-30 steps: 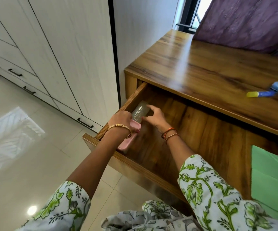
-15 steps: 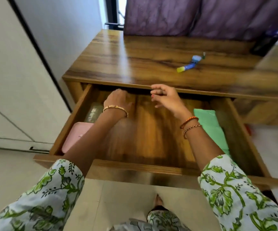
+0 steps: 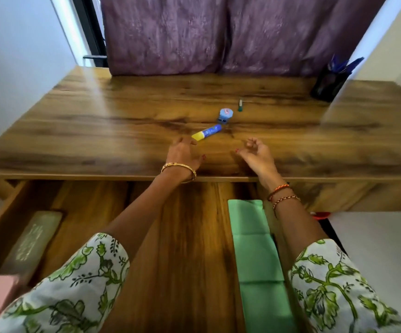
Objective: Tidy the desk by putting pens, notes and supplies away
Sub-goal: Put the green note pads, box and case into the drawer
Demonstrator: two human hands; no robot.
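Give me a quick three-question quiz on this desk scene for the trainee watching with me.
1. True or false: the left hand grips the blue and yellow glue stick.
2. Which lies in the open wooden drawer? A) folded green paper B) small green-capped item C) black pen holder
3. What small round item sits just behind the glue stick?

Key:
1. False; its fingers reach beside the yellow end and hold nothing. The right hand is empty too.
2. A
3. The light blue round sharpener-like item.
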